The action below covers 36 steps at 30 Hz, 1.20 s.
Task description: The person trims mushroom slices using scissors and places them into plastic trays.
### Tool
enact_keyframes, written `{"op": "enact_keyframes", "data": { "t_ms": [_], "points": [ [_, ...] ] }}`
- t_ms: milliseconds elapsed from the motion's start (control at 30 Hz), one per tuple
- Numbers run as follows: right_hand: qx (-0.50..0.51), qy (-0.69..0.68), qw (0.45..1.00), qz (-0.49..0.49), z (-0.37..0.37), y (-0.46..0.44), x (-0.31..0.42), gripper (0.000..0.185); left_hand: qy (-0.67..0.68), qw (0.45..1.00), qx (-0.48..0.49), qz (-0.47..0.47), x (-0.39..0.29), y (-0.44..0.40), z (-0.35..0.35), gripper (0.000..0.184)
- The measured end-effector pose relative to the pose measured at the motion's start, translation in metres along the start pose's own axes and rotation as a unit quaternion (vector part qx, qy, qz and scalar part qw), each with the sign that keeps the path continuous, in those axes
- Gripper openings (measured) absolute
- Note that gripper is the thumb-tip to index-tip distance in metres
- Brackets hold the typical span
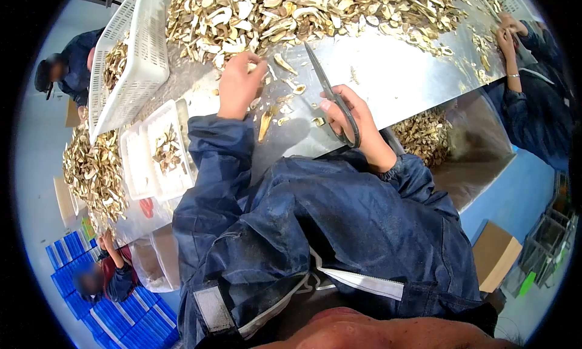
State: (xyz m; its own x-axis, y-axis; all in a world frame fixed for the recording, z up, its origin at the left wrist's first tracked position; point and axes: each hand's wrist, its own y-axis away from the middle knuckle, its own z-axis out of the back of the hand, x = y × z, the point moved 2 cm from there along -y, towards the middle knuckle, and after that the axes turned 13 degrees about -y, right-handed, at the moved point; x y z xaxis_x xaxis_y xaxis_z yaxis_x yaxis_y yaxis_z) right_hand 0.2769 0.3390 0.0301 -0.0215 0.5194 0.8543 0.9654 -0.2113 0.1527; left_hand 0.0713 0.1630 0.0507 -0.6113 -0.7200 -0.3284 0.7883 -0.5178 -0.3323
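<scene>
My right hand (pixel 354 121) is wrapped through the handles of black scissors (pixel 320 70), whose blades point away from me over the metal table (pixel 388 94). My left hand (pixel 240 82) is curled at the near edge of a large pile of dried mushroom slices (pixel 315 15). Its thumb and fingers are drawn together; whatever they hold is too hidden to name. Between my hands lie a few loose pieces, among them a long brownish slice (pixel 265 124) and a paler slice (pixel 284 64).
Left of me stand a white perforated basket (pixel 136 64) and a white divided tray (pixel 140 161) with some slices. Another mushroom heap (pixel 91 170) lies beyond. A lined box (pixel 476 149) of pieces sits below the table's right edge. Co-workers' hands (pixel 508 36) are at far right; others work at left.
</scene>
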Motion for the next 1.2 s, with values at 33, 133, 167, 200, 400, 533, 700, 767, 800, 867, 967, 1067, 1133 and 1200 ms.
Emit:
{"op": "enact_keyframes", "data": {
  "t_ms": [33,133,167,200,400,533,700,767,800,867,967,1067,1133,1200],
  "points": [
    [0.001,0.007,1.0,0.002,0.0,0.0,0.001,0.026,-0.044,0.999,-0.003,0.011,-0.002,0.001,-0.006,0.022],
    [0.008,0.006,1.0,0.004,-0.001,0.001,0.004,0.026,-0.091,0.995,0.014,0.037,-0.007,0.006,-0.01,0.019],
    [0.011,0.002,1.0,0.004,0.0,0.002,0.004,0.026,-0.092,0.994,0.024,0.045,-0.008,0.009,-0.01,0.018],
    [0.013,0.003,1.0,0.003,0.0,0.002,0.003,0.026,-0.082,0.996,0.028,0.033,-0.008,0.011,-0.01,0.019],
    [0.014,-0.001,1.0,-0.004,-0.001,0.001,0.003,0.026,-0.015,0.999,0.035,0.031,-0.012,0.02,0.002,0.019],
    [0.017,-0.008,1.0,0.002,0.002,0.0,-0.001,0.028,-0.03,0.996,0.086,0.002,0.001,0.015,-0.005,0.021],
    [0.018,-0.011,1.0,0.013,0.004,0.001,-0.001,0.028,0.195,0.959,0.154,0.136,-0.012,0.02,0.013,0.02],
    [0.019,-0.008,1.0,0.016,0.003,0.001,-0.001,0.027,0.521,0.808,0.17,0.215,0.014,0.03,0.014,0.016],
    [0.016,-0.009,1.0,0.016,0.003,0.002,-0.001,0.027,0.66,0.69,0.169,0.244,0.022,0.034,0.016,0.015],
    [0.017,-0.012,1.0,0.013,0.001,0.002,-0.001,0.027,0.754,0.594,0.158,0.234,0.031,0.041,0.013,0.018],
    [0.023,-0.001,1.0,0.007,0.001,0.002,0.001,0.027,0.792,0.537,0.121,0.265,0.024,0.043,0.022,0.02],
    [0.021,0.003,1.0,0.012,0.002,0.001,0.0,0.027,0.854,0.454,0.167,0.193,0.025,0.041,0.015,0.025],
    [0.025,-0.003,0.999,0.019,0.004,0.001,-0.003,0.027,0.862,0.441,0.182,0.17,0.019,0.04,0.013,0.029],
    [0.028,-0.009,0.999,0.021,0.004,0.001,-0.003,0.027,0.867,0.436,0.197,0.141,0.012,0.043,0.015,0.03]
  ]
}}
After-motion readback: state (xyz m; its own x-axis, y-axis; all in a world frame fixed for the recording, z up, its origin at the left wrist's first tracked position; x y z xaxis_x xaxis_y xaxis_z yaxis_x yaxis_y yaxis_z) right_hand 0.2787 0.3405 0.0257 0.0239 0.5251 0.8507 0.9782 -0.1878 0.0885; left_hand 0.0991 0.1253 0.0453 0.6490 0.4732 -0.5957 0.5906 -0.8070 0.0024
